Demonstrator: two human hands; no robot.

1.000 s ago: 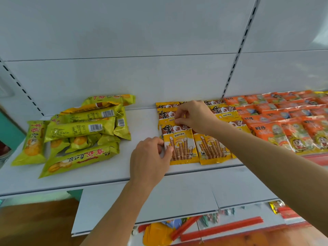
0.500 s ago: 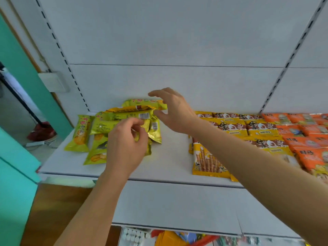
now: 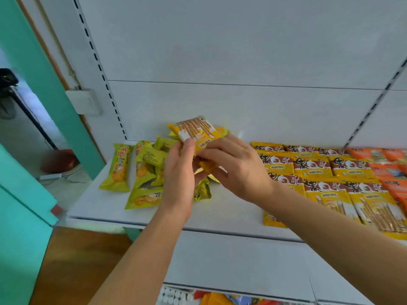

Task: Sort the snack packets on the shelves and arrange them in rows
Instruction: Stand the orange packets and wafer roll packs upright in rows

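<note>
Both hands, left hand (image 3: 179, 170) and right hand (image 3: 236, 170), pinch a yellow wafer packet (image 3: 195, 133) above the green packets (image 3: 143, 172), apparently a stray being sorted out; next it belongs in the yellow rows (image 3: 330, 177) on the shelf (image 3: 220, 214).

Single head-worn wide-angle view, looking forward and down from close range onto white shelf (image 3: 220, 214); both forearms enter from bottom edge.
</note>
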